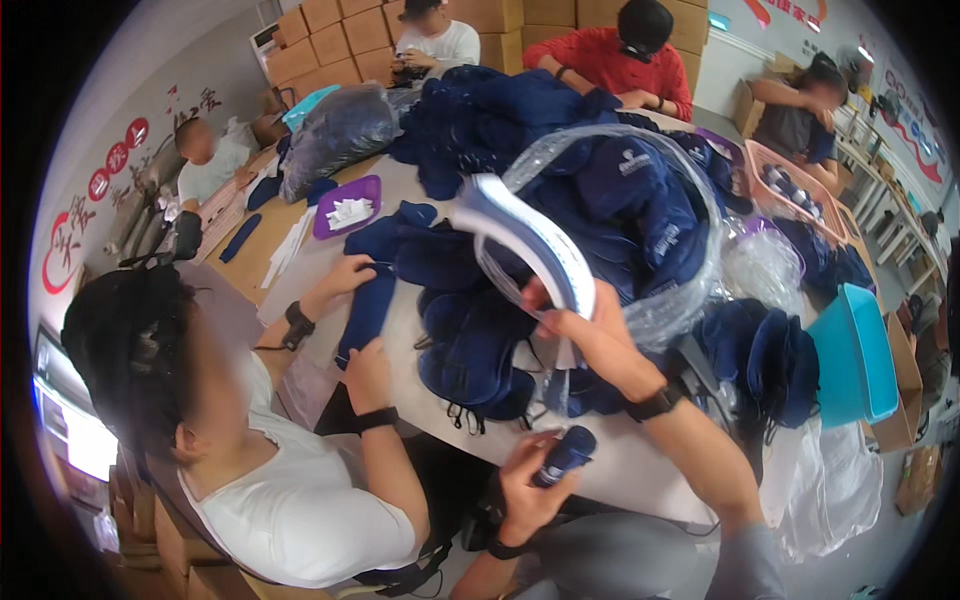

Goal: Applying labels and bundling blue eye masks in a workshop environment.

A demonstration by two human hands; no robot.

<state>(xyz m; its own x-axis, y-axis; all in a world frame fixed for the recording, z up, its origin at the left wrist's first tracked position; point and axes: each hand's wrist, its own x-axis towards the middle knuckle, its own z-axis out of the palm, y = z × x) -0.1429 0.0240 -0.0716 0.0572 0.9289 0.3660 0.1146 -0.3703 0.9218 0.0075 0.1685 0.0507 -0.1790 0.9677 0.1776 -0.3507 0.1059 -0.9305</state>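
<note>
Near the front table edge, my left hand [530, 492] is closed round a small rolled navy fabric bundle [568, 453]. Raised over the table, my right hand [592, 325] grips a long curved white strip [545, 248] with a dark blue band along it; its far end is smeared by motion. Behind the strip lies a large clear plastic bag [712, 240], open at the top, holding navy fabric pieces [635, 195]. Several navy padded pieces with black cords [470, 360] lie on the table to the left of my right hand.
On my left, a co-worker in white [300, 480] handles a navy fabric strip [368, 310]. A purple tray of white slips [350, 208] and a navy heap [470, 120] lie beyond. At right stand a turquoise bin [850, 365] and a pink basket [790, 160]. Other people sit around the table.
</note>
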